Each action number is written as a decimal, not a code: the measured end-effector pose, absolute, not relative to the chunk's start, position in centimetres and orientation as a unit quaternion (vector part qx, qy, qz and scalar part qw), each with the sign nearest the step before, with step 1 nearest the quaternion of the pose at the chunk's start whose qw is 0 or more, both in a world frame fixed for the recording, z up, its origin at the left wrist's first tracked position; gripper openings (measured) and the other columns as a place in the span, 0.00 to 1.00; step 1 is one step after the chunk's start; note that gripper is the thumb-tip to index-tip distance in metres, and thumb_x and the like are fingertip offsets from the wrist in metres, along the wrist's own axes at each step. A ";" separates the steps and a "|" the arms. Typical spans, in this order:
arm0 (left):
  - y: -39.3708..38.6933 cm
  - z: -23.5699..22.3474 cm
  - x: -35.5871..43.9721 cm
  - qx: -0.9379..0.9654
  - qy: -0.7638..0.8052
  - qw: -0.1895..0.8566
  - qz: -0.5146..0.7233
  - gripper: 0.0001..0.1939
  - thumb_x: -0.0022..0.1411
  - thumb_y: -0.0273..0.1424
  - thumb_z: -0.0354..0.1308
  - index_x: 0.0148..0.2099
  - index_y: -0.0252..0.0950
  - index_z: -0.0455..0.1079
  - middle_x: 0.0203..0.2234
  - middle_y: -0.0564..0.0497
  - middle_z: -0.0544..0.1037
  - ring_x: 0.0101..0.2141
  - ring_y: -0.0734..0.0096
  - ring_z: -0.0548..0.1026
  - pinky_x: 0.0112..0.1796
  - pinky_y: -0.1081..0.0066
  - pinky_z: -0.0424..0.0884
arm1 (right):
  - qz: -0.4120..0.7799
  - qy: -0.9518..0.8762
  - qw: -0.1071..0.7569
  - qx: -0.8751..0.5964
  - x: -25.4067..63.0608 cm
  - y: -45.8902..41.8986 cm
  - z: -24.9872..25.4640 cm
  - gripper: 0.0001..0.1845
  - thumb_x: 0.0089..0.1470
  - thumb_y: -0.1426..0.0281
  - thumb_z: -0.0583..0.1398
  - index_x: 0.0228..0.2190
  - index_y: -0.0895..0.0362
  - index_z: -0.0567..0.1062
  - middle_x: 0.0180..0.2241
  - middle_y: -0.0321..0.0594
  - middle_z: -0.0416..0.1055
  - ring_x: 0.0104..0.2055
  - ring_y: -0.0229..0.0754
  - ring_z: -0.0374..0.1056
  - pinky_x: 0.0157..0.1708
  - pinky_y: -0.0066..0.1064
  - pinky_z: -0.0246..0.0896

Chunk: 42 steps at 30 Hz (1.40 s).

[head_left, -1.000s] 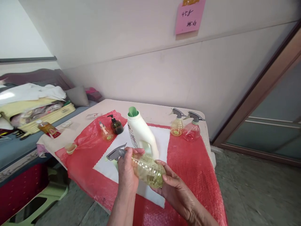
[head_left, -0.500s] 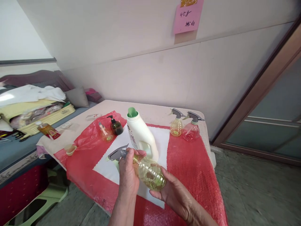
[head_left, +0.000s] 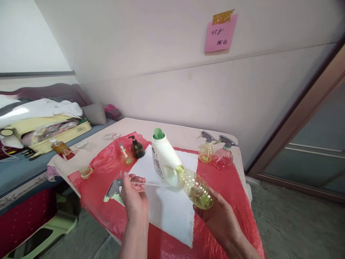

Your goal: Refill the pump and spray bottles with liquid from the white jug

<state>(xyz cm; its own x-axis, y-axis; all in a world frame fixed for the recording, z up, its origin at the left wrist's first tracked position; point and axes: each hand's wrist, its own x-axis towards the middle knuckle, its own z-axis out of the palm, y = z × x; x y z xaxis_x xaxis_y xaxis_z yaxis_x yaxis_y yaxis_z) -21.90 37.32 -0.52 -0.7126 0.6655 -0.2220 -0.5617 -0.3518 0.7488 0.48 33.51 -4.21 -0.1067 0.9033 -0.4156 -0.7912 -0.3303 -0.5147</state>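
My left hand [head_left: 134, 192] is closed around the neck of a grey spray nozzle [head_left: 115, 187], whose thin clear dip tube points right over the white cloth [head_left: 172, 212]. My right hand [head_left: 219, 212] holds a ribbed, yellowish see-through spray bottle [head_left: 195, 189] near its base. The bottle is tilted, with its uncapped mouth up and to the left. Behind the two hands stands a white detergent jug [head_left: 164, 154] with an open neck and a green insert; the bottle's mouth overlaps its handle in view.
Two spray bottles, one yellowish [head_left: 206, 151] and one pink [head_left: 223, 157], stand at the right rear of the red sheet [head_left: 99, 201]. A dark pump bottle [head_left: 138, 148], a clear bottle [head_left: 126, 156] and a small cup [head_left: 85, 172] are left. An amber bottle [head_left: 61, 149] lies farther left.
The spray nozzle has come out of the bottle, its tube now exposed. My left hand moved left with the nozzle, my right hand moved right with the bottle. The view shifted slightly.
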 end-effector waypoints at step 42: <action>37.4 -0.3 -21.6 0.037 0.368 0.483 0.794 0.20 0.54 0.48 0.64 0.31 0.36 0.66 0.15 0.58 0.65 0.20 0.75 0.66 0.30 0.71 0.68 | 0.110 -0.740 0.444 -0.494 -6.9 47.9 19.1 0.33 0.45 0.59 0.67 0.53 0.51 0.69 0.53 0.47 0.66 0.53 0.58 0.64 0.52 0.52 0.59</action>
<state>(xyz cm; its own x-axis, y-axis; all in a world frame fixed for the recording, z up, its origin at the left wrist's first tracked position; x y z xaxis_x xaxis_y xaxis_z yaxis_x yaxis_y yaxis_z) -21.59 37.45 -0.30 -0.5297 0.7946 -0.2965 -0.7399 -0.2621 0.6195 -6.93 47.90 19.12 -0.1181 0.8287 0.5471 0.6331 0.4873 -0.6014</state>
